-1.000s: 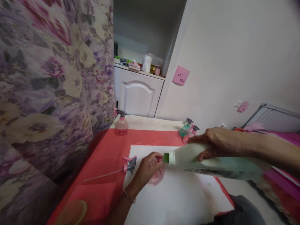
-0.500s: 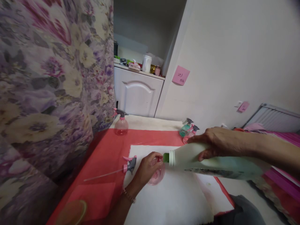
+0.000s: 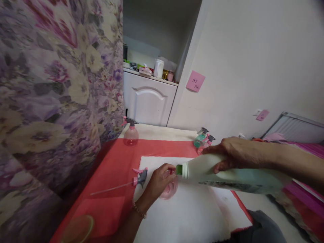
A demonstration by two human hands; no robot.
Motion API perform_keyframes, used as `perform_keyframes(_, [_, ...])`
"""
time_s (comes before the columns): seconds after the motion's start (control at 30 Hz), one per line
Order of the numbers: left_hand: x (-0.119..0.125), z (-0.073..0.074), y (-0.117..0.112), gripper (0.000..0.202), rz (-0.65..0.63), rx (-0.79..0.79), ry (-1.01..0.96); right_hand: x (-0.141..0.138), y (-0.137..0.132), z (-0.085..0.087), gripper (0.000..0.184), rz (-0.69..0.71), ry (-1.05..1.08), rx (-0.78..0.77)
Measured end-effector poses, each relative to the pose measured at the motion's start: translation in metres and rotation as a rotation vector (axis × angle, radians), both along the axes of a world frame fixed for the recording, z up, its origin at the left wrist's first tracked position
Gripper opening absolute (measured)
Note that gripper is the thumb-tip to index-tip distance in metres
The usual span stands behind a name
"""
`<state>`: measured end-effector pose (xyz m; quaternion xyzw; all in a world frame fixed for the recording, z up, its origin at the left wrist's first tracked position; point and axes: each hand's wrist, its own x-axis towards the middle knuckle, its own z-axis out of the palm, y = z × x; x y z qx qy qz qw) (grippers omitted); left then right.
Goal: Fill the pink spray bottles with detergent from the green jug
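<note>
My right hand [image 3: 236, 153] grips a large white and pale-green bottle [image 3: 227, 175] tipped on its side, its green spout touching the mouth of a small pink spray bottle [image 3: 169, 189]. My left hand [image 3: 159, 182] is wrapped round that pink bottle and steadies it on the white cloth [image 3: 182, 216]. A detached grey and pink spray head with its long tube [image 3: 138, 179] lies just left of my left hand.
A red mat [image 3: 113, 172] lies under the white cloth. Another pink spray bottle [image 3: 131, 133] stands at the far left; a teal and a pink one [image 3: 202, 139] stand by the wall. A floral curtain [image 3: 55, 91] hangs on the left. A white cabinet [image 3: 148, 101] is behind.
</note>
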<state>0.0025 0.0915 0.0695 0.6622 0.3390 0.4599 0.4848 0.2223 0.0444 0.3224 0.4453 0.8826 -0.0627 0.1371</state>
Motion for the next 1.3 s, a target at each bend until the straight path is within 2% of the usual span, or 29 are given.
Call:
perform_keyframes(0.23, [0.0,0.001,0.0,0.018,0.016,0.0,0.009,0.013,0.002,-0.011,0.051,0.008,0.045,0.034])
perform_keyframes(0.43, [-0.001,0.002,0.0,0.019,0.053,-0.003,0.04,0.035,-0.001,-0.033,0.055,-0.098,0.151,-0.008])
perform_keyframes(0.53, [-0.003,0.002,-0.001,0.021,0.048,-0.008,0.027,0.054,-0.003,-0.054,0.059,-0.198,0.256,-0.011])
perform_keyframes(0.63, [-0.006,0.001,-0.001,0.027,0.008,-0.016,0.021,0.077,-0.004,-0.078,0.068,-0.373,0.419,-0.03])
perform_keyframes(0.7, [-0.009,0.0,-0.001,0.033,0.011,-0.04,0.019,0.09,-0.004,-0.093,0.067,-0.488,0.565,-0.037])
perform_keyframes(0.83, [-0.017,-0.008,0.002,0.04,0.054,-0.101,0.007,0.102,-0.001,-0.117,0.057,-0.629,0.937,0.101])
perform_keyframes(0.93, [-0.023,-0.02,0.004,0.039,0.089,-0.097,0.008,0.095,0.008,-0.134,0.056,-0.654,1.223,0.214])
perform_keyframes(1.07, [-0.031,-0.034,0.003,0.037,0.146,-0.081,0.083,0.07,0.03,-0.166,0.065,-0.64,1.537,0.191])
perform_keyframes(1.17, [-0.034,-0.036,0.0,0.037,0.174,-0.072,0.142,0.048,0.051,-0.194,0.076,-0.654,1.598,0.248])
perform_keyframes(1.3, [-0.035,-0.037,-0.002,0.031,0.204,-0.054,0.201,0.023,0.072,-0.229,0.077,-0.663,1.644,0.365])
